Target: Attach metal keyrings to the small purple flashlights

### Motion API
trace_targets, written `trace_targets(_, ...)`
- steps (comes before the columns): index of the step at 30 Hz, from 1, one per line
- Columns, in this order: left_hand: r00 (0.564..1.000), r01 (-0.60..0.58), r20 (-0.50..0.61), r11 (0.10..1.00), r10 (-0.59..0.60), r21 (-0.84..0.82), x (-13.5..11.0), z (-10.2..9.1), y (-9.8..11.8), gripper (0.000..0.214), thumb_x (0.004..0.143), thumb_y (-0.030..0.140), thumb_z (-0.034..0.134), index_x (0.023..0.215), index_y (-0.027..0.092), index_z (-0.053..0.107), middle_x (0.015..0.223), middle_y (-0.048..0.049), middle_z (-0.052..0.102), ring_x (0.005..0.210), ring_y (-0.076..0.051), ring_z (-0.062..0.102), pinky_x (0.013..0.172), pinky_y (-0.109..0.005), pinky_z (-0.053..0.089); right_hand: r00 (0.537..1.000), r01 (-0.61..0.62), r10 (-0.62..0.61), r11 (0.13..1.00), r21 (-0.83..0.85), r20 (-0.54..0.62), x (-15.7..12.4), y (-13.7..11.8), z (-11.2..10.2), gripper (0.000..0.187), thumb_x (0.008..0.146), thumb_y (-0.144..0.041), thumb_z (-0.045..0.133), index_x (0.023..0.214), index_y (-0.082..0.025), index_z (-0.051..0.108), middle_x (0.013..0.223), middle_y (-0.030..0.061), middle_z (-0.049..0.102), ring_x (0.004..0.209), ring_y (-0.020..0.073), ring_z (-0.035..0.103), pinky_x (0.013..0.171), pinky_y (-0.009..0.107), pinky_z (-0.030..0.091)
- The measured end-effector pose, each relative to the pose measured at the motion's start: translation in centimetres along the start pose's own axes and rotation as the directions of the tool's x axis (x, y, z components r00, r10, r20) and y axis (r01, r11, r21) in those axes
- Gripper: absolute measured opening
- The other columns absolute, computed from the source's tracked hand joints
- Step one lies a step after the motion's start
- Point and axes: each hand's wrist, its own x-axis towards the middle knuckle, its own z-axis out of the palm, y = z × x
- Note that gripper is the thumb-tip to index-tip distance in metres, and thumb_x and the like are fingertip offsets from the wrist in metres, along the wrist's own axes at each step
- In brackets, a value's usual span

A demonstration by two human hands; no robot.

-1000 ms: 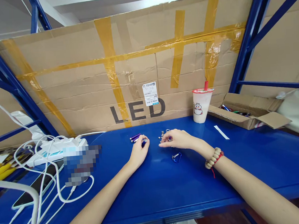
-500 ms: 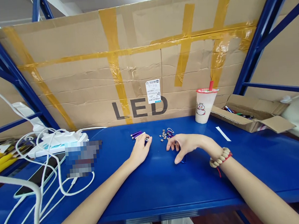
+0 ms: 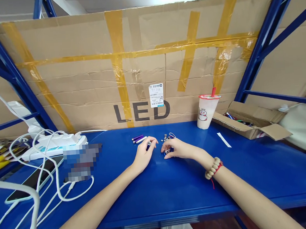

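My left hand rests on the blue shelf top, its fingers closed on a small purple tube with a silver tip. My right hand lies just to its right, fingertips pinched on a small blue clip. A bead bracelet with a red cord is on my right wrist. The two hands nearly touch. Just beyond them lie two more purple tubes and several small silver button-shaped parts with a metal ring.
A taped cardboard sheet marked LED closes the back. A drink cup with a red straw and an open cardboard box stand at right, next to a white strip. A power strip, white cables and a phone lie at left.
My right hand reached back to the blue clip lying nearer me, took it off the shelf top and brought it up beside my left hand. My left hand stayed in place.
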Motion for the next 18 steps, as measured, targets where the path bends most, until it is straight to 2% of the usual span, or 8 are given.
trace_targets(4,1.0,0.015,0.0,0.999,-0.015,0.037,-0.1,0.1,0.3,0.025,0.088,0.036,0.037,0.081,0.018,0.052,0.073,-0.0002,0.053,0.072,-0.013,0.05,0.071,-0.023,0.041,1.0,-0.001,0.001,0.999,0.038,0.006,0.0,0.0,0.0,0.039,0.056,-0.035,0.076,0.088,-0.014,0.066,0.08,0.0055,0.067,0.072,0.0147,0.06,0.068,0.027,0.049)
trace_targets(8,0.999,0.042,-0.006,0.998,-0.042,0.044,-0.1,0.2,0.0,0.026,0.088,0.037,0.036,0.08,0.018,0.052,0.069,0.0008,0.051,0.071,-0.013,0.05,0.071,-0.023,0.04,0.995,-0.082,0.085,0.994,-0.07,0.044,-0.2,-0.1,-0.5,0.019,0.066,-0.026,0.071,0.08,-0.015,0.067,0.073,0.0036,0.067,0.067,0.0141,0.061,0.063,0.025,0.047)
trace_targets(10,0.999,0.049,-0.006,0.998,-0.049,0.043,-0.1,0.2,-0.1,0.026,0.088,0.036,0.036,0.08,0.018,0.053,0.07,0.0009,0.051,0.072,-0.013,0.05,0.071,-0.023,0.04,0.995,-0.104,0.102,0.984,-0.145,-0.025,-0.2,-0.3,-0.6,0.013,0.068,-0.025,0.069,0.077,-0.017,0.067,0.073,0.0032,0.067,0.068,0.0151,0.062,0.06,0.024,0.046)
trace_targets(12,0.998,0.06,-0.01,0.997,-0.06,0.038,0.0,0.1,-0.1,0.026,0.088,0.036,0.037,0.082,0.018,0.054,0.071,0.0006,0.052,0.073,-0.014,0.051,0.071,-0.023,0.04,0.99,-0.097,0.081,0.984,-0.15,-0.114,-0.2,-0.5,-0.7,0.015,0.07,-0.03,0.067,0.078,-0.018,0.067,0.073,0.003,0.068,0.067,0.015,0.062,0.059,0.024,0.045)
trace_targets(15,0.996,0.091,-0.003,0.996,-0.091,0.012,0.0,0.2,-0.3,0.029,0.087,0.039,0.037,0.088,0.018,0.057,0.073,-0.0003,0.054,0.072,-0.013,0.051,0.07,-0.023,0.04,0.978,-0.047,0.041,0.999,-0.023,-0.204,0.0,-0.7,-0.9,0.025,0.07,-0.037,0.066,0.087,-0.017,0.068,0.071,0.0032,0.068,0.061,0.0137,0.062,0.059,0.024,0.046)
trace_targets(18,0.987,0.154,0.048,0.985,-0.15,-0.075,0.1,0.4,-0.7,0.036,0.086,0.044,0.038,0.101,0.017,0.058,0.068,-0.0003,0.053,0.062,-0.012,0.047,0.063,-0.023,0.04,0.961,0.008,0.024,0.993,0.116,-0.277,0.2,-0.9,-0.9,0.034,0.07,-0.04,0.065,0.095,-0.017,0.066,0.074,0.004,0.069,0.063,0.014,0.062,0.06,0.025,0.049)
